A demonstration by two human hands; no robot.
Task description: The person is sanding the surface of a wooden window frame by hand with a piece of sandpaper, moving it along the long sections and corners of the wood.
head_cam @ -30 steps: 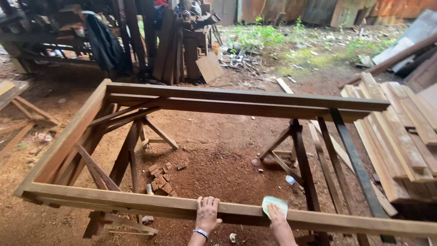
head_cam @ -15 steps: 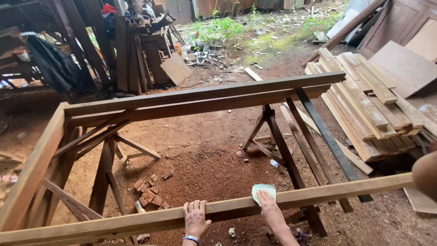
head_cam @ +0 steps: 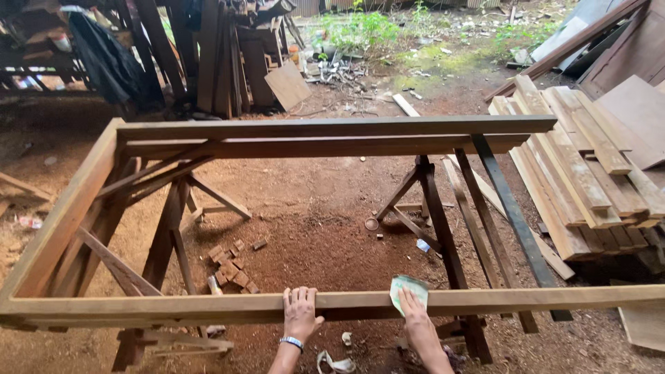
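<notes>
While the wooden frame (head_cam: 208, 308) is being steadied by the left hand (head_cam: 300, 313), fingers spread over its near rail, sandpaper (head_cam: 409, 287) is being pressed flat there by the right hand (head_cam: 414, 315).

I see a large rectangular wooden frame (head_cam: 325, 303) lying flat on sawhorses, its near rail running from nine to three o'clock. A pale green folded sheet of sandpaper (head_cam: 409, 289) lies on that rail at about five o'clock.
</notes>
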